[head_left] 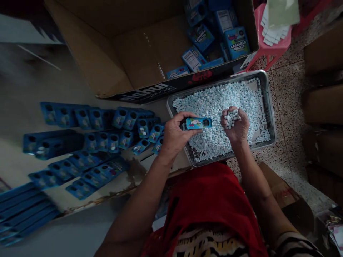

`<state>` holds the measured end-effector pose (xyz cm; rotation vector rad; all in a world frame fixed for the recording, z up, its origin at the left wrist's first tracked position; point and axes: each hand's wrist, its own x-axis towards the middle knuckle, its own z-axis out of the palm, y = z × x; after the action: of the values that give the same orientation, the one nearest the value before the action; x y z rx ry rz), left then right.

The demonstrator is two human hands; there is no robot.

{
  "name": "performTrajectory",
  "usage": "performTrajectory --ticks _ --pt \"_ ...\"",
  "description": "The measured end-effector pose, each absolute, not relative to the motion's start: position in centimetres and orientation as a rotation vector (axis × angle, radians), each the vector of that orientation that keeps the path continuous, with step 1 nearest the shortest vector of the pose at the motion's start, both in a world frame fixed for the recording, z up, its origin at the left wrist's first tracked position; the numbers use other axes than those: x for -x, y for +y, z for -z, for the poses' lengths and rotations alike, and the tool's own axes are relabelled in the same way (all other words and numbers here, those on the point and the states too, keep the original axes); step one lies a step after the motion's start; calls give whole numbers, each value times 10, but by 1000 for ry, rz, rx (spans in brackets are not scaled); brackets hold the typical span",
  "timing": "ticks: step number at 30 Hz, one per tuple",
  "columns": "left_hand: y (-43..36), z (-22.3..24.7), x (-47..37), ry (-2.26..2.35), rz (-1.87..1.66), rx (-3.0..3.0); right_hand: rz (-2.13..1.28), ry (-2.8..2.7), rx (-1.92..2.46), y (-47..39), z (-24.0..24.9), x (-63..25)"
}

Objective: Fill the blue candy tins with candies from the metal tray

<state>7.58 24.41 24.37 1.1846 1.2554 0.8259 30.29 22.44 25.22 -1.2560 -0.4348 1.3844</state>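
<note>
My left hand point(175, 134) grips a small blue candy box point(198, 123) by its sides, its top with a dark round hole facing up. The box is over the left part of a metal tray point(271, 117) spread with pale blue and white candies point(214, 142). Cupped palm up above the tray's right half, my right hand point(236, 126) holds a heap of the candies, its fingers curled around them. Rows of upright blue boxes point(100, 116) with round holes stand to the left; white candies show in some of the holes.
Behind the tray, a large cardboard box point(93, 53) holds several blue boxes point(237, 43) at its right end. A pink stool point(282, 43) bears papers at the upper right. Flat blue pieces point(26, 207) lie at the table's left. Brown cartons point(325, 103) are at the right.
</note>
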Motion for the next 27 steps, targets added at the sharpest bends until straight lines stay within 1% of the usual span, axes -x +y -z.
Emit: performTrajectory --ticks 4,9,12,14,18,20,23,27 --pt "243 -244 -82 1152 -817 -990 -1284 -439 1079 227 -287 -268" --pt "243 -241 -91 1133 -832 -960 -1185 -609 1056 230 -301 -240" --pt "242 -242 -95 1148 -833 -1005 -1123 -559 1117 232 -294 -238" --pt "240 -245 -95 1172 -813 -1061 -1126 -368 1157 238 -282 -246" --pt "231 -252 -91 1263 -821 -1175 -1344 176 1123 250 -246 -275" --pt "226 -250 -89 1272 -875 -1173 -1437 315 1159 248 -232 -288" --pt "221 -236 -90 1126 -986 -972 -1447 236 1269 231 -223 -300" --pt "220 -208 -104 788 -986 -674 -1224 -179 1602 203 -233 -317"
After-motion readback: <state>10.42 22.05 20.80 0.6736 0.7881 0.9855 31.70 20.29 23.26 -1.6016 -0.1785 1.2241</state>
